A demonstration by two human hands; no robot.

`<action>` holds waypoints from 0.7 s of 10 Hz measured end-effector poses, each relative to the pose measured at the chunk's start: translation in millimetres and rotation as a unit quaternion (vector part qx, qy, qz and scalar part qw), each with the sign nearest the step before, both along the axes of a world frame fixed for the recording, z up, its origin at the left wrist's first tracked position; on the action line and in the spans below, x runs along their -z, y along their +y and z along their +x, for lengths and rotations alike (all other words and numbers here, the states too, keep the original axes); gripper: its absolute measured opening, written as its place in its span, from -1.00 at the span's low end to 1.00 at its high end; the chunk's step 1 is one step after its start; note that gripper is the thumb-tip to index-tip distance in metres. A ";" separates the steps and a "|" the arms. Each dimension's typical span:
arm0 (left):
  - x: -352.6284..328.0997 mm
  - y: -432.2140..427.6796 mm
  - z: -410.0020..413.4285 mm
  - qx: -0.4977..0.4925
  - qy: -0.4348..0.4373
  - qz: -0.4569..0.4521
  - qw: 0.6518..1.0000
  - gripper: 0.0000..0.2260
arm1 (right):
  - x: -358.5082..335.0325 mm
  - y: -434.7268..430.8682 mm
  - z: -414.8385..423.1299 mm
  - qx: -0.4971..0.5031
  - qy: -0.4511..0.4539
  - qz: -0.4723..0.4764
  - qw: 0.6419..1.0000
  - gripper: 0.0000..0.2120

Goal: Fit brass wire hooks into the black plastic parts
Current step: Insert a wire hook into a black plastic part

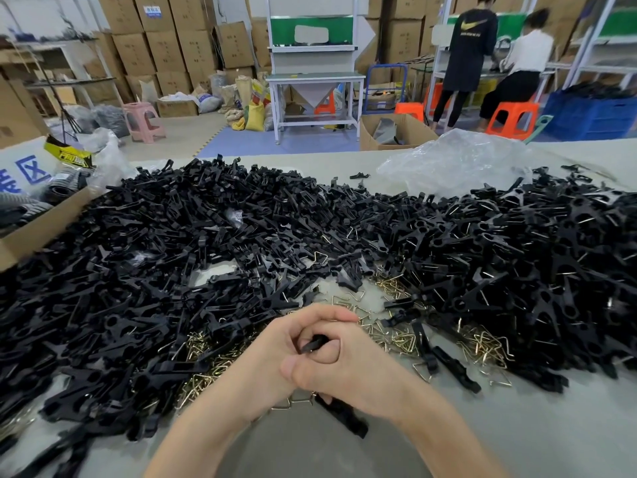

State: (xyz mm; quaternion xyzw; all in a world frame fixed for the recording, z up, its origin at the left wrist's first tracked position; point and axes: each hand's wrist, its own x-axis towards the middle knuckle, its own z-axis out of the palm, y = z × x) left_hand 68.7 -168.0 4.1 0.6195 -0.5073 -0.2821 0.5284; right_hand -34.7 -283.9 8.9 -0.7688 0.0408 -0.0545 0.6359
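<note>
Black plastic, mostly buried: only a short tip of the black plastic part (313, 342) visible, at lower centre of the frame, between two clasped hands. Left hand (275, 350) and right hand (358, 377) both curled round it, grip closed on the part, fingers overlapping and covering the rest. Impossible to tell whether a hook sits inside. Just below the wrists, a second black piece (343, 414), half covered; unclear whether joined to the held one.

At the left edge, a cardboard box (41, 232), cut off by the frame, holding grey ribbed items hard to make out. At upper right, a crumpled clear plastic bag (458, 163) on the bench (517, 429), contents not readable.

Visible tip of the held part slanted, long axis running from lower left up toward the right of the frame.

Around the hands, loose brass wire hooks (393, 336) scattered on the bench, partly under the wide heap of black parts (241, 219) filling mid-frame from edge to edge.
</note>
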 end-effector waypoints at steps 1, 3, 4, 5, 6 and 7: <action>-6.2 0.1 -3.6 0.001 0.010 -0.006 1.000 -0.52 | 2.6 0.6 0.7 0.004 0.004 0.013 1.000 -0.90; -23.4 0.0 -11.9 0.018 0.040 -0.043 0.998 -0.54 | 3.8 -1.1 7.0 0.033 -0.001 0.023 0.999 -0.80; -29.1 -2.1 -16.0 -0.015 0.048 -0.041 0.998 -0.60 | 0.0 -8.3 6.5 0.000 0.005 0.061 0.998 -0.76; -28.8 -3.7 -17.1 -0.085 0.096 -0.054 0.990 -0.72 | -1.7 -18.3 5.8 -0.038 -0.017 0.156 0.987 -0.58; -22.9 -2.2 -9.4 -0.132 0.134 -0.107 0.976 -0.54 | -0.2 -25.9 5.4 -0.057 -0.045 0.267 0.961 -0.62; -19.0 -0.7 -3.4 -0.152 0.170 -0.125 0.965 -0.52 | -4.8 -36.2 8.7 0.019 -0.065 0.326 0.943 -0.64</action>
